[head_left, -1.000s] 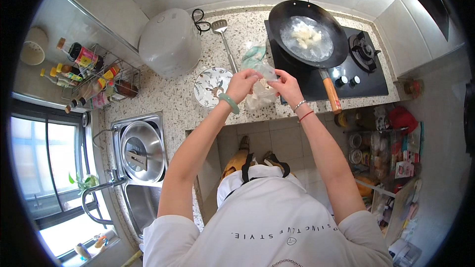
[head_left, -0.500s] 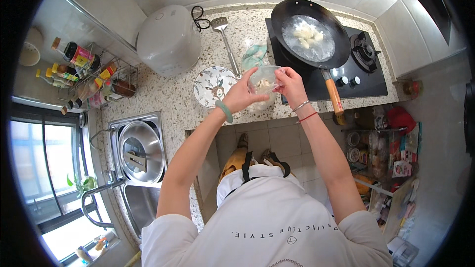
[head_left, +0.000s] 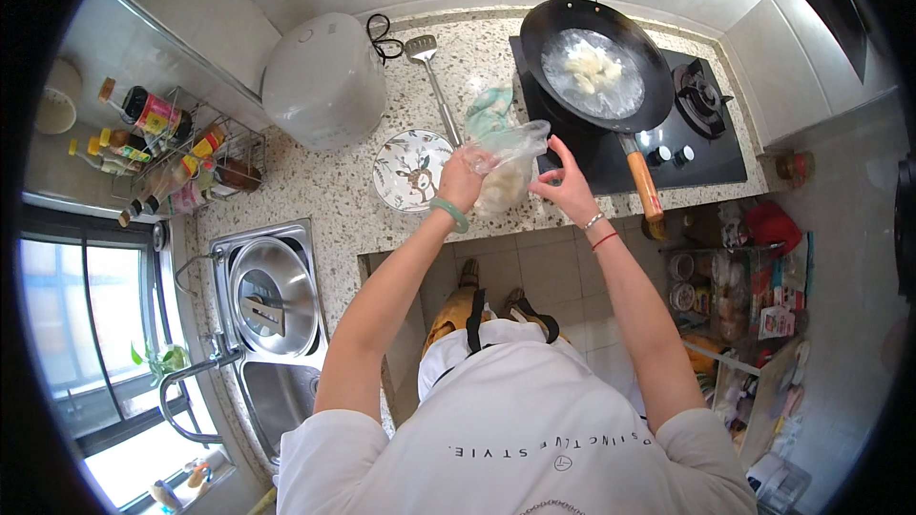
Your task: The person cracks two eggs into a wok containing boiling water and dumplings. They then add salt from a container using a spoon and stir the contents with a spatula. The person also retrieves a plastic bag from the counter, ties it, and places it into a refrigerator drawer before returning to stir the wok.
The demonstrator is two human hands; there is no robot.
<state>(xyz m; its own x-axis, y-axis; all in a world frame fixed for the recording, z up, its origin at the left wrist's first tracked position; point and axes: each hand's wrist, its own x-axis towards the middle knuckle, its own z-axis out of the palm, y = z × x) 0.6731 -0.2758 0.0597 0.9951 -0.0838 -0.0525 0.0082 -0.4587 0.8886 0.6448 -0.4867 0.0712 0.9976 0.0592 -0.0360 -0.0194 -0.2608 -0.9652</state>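
Observation:
A clear plastic bag (head_left: 518, 145) with pale contents stands at the counter's front edge, and what is inside is not clear enough to name. My left hand (head_left: 463, 179) is closed on the bag's gathered left side. Just right of the bag, my right hand (head_left: 572, 193) has its thumb and forefinger spread apart, with nothing visible between them. Behind the bag lies a crumpled teal-and-clear plastic wrapper (head_left: 490, 107). A black wok (head_left: 641, 67) sits on the stove, with several pale pieces of food (head_left: 592, 67) in cloudy liquid.
Left of the bag are a deer-patterned plate (head_left: 401, 172) and a slotted metal spatula (head_left: 437, 86). A grey rice cooker (head_left: 320, 81) stands behind. The wok's wooden handle (head_left: 644, 181) juts over the counter edge. A sink (head_left: 277, 401) holding a lid (head_left: 291, 277) is at left.
My left hand has closed round the bag's side and shifted slightly left. My right hand has come off the bag and lowered, with its fingers spreading. The bag's top has flopped to the right.

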